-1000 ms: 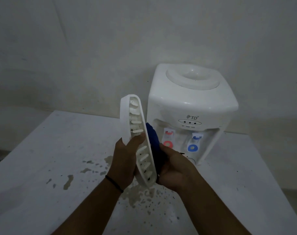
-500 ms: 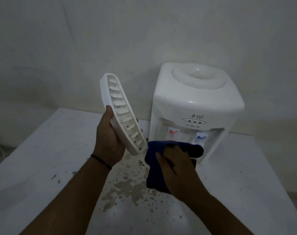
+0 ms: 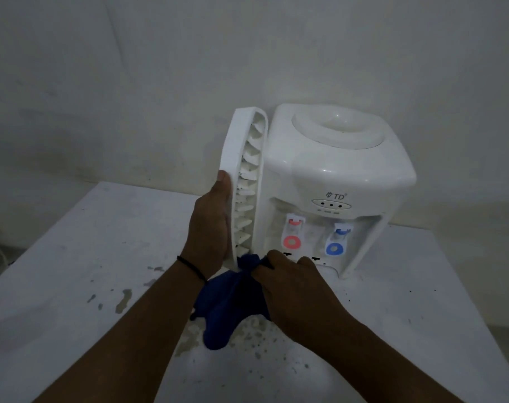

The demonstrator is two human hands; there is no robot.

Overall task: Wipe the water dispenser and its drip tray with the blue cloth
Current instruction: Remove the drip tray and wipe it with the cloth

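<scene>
A white water dispenser stands on the table, with a red tap and a blue tap in its front recess. My left hand holds the white slatted drip tray upright on its end, just left of the dispenser. My right hand grips the blue cloth and presses its top against the tray's lower end. The rest of the cloth hangs down between my forearms.
The white table carries water splashes and dark specks in front of the dispenser. A pale wall rises behind it. The table's right edge runs close to the dispenser's right side.
The tray went from tilted left to standing upright beside the dispenser. My right hand brought the cloth under the tray's lower end.
</scene>
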